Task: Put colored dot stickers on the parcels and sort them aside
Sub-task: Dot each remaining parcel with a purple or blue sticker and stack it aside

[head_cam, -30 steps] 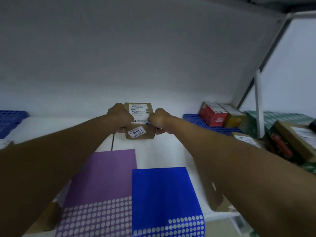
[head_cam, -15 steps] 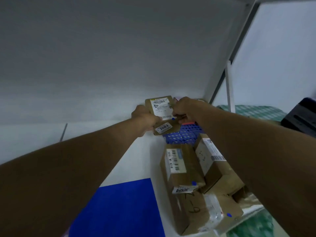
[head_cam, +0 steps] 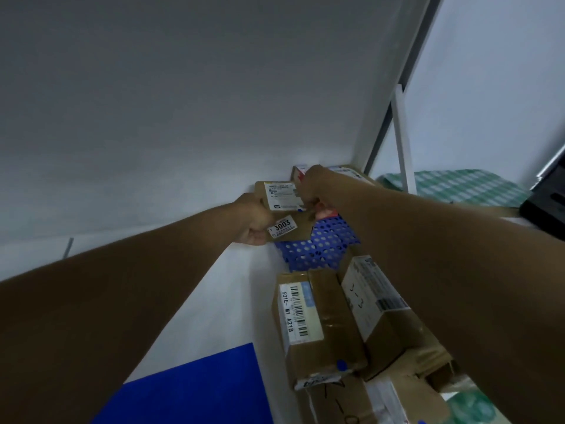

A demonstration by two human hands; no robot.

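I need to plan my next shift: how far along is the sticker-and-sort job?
Done: the long cardboard parcel with the barcode label lies in the right-hand pile with a blue dot sticker. In hand: left hand and right hand hold the small cardboard parcel labelled 3003 above the blue perforated mat. Left: setting it down; further parcels cannot be counted.

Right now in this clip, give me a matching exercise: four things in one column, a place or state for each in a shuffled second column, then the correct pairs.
Things:
1. small brown cardboard parcel labelled 3003
2. blue perforated plastic tray
3. long brown cardboard box with a barcode label
4. plain blue sticker sheet

Places or states:
A. lying flat at the bottom edge of the view, on the white table
B. held off the table between the left hand and right hand
C. carrying a blue dot sticker near its close end
D. just beneath the held parcel

Pairs: 1-B, 2-D, 3-C, 4-A
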